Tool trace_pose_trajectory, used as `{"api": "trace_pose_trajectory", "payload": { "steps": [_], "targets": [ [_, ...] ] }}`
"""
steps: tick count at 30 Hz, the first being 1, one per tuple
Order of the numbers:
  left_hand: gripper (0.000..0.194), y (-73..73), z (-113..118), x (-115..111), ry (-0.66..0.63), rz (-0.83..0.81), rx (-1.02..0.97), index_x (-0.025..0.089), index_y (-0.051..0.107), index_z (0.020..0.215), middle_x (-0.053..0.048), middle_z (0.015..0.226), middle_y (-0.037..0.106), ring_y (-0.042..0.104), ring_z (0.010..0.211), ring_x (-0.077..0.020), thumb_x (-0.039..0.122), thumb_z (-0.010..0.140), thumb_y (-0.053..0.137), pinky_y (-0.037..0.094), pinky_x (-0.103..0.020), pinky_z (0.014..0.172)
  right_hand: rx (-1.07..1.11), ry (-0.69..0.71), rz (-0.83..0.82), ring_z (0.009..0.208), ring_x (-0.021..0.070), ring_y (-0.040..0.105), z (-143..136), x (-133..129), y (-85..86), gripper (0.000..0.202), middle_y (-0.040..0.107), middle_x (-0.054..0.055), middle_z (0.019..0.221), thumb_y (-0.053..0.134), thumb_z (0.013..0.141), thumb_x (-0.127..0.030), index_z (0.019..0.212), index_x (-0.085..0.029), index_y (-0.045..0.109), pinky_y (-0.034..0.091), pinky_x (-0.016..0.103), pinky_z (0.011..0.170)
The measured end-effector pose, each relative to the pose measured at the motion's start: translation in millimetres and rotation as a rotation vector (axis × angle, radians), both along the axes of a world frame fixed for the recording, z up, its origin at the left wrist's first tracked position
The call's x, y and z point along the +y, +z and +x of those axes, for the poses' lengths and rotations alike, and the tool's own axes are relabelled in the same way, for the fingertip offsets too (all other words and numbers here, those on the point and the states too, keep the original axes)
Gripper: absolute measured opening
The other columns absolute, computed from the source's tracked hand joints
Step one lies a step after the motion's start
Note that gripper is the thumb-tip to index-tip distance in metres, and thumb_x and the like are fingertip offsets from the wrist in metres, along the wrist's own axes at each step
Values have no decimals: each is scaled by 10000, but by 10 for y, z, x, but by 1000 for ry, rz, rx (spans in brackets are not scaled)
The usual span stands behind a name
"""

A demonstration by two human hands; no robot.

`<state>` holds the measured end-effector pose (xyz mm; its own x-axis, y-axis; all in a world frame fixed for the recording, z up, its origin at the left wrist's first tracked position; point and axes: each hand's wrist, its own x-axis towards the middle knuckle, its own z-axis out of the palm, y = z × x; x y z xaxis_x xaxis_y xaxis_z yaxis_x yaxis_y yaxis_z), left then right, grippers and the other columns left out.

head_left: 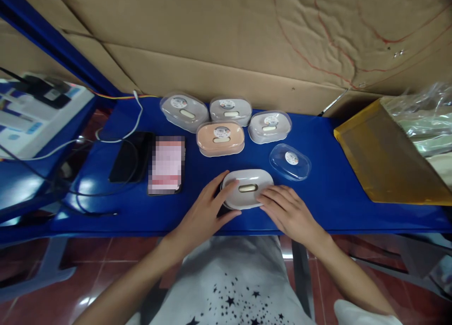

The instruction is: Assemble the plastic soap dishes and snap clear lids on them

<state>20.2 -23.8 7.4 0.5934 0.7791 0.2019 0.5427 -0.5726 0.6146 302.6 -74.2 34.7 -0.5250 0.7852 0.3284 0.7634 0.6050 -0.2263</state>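
A white oval plastic box (240,200) with a slot in its top lies near the front edge of the blue table. My left hand (208,205) grips its left end, a finger on top and the thumb at the front side. On the right end, the fingers of my right hand (286,209) press against the rim and front side. A clear oval lid (287,162) with a round sticker lies just behind my right hand. Farther back stand a peach box (221,148) and several similar pale boxes (270,127), each under a clear lid with a sticker.
A phone (165,165) with a blurred screen and a black flat object (130,158) lie to the left, among cables. A white box (38,122) carries a black plug at far left. A yellow-edged carton (391,160) with plastic-wrapped items stands right. Cardboard (212,47) lines the back.
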Motion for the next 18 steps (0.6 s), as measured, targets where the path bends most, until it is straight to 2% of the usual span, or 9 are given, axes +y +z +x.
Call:
{"api": "trace_pose_trajectory", "payload": {
  "steps": [4,8,10,12,14,15,17,18],
  "targets": [
    [821,-21,-33,24,-14,75,-1,307,335,1698,-189,1702,446,528,1530,-377,410,1008,767,508,-614,1227,-73,33,-8,1364,264,659,20,-41,-31,463,753,88,1402,584,1070,-109,1513,-240,613,544,510,1160],
    [840,-52,-52,36,-37,138,16,284,330,1702,-226,1690,454,558,1500,-405,474,1003,755,550,-630,1180,-149,69,19,1375,263,651,-48,-75,-34,438,747,95,1417,568,1078,-102,1499,-211,621,535,491,1159],
    [794,-52,-45,28,-36,166,32,271,342,1691,-242,1720,398,521,1529,-418,453,1024,733,545,-641,1180,-151,89,14,1374,253,654,-35,-69,-14,434,739,87,1433,573,1094,-151,1521,-219,601,541,472,1150],
    [750,-36,-33,14,-39,179,40,258,345,1680,-248,1731,368,484,1556,-419,410,1045,715,529,-642,1194,-96,81,10,1388,254,647,79,-17,21,478,721,76,1463,617,1099,-263,1573,-259,554,535,482,1165],
    [724,-9,-24,0,-49,160,44,265,341,1673,-235,1723,383,476,1565,-403,369,1056,706,515,-631,1211,-8,-14,24,1454,287,600,305,98,49,579,664,76,1540,666,1076,-354,1626,-316,491,504,536,1203],
    [727,6,-22,-4,-55,135,42,273,334,1673,-225,1720,391,477,1565,-394,350,1054,708,508,-625,1220,25,-104,29,1509,319,546,446,176,52,626,607,80,1604,682,1064,-370,1648,-342,459,474,582,1227],
    [769,37,-26,-5,-57,56,30,295,312,1678,-205,1734,374,469,1571,-387,321,1030,726,491,-619,1238,45,-284,7,1601,390,415,730,347,27,699,458,102,1723,712,1037,-435,1670,-353,429,403,675,1263],
    [795,51,-30,-1,-51,11,16,303,301,1679,-197,1743,357,461,1576,-386,311,1013,735,482,-619,1246,33,-329,-28,1616,421,381,849,424,2,733,408,119,1751,723,1021,-487,1674,-341,425,384,716,1263]
  ]
}}
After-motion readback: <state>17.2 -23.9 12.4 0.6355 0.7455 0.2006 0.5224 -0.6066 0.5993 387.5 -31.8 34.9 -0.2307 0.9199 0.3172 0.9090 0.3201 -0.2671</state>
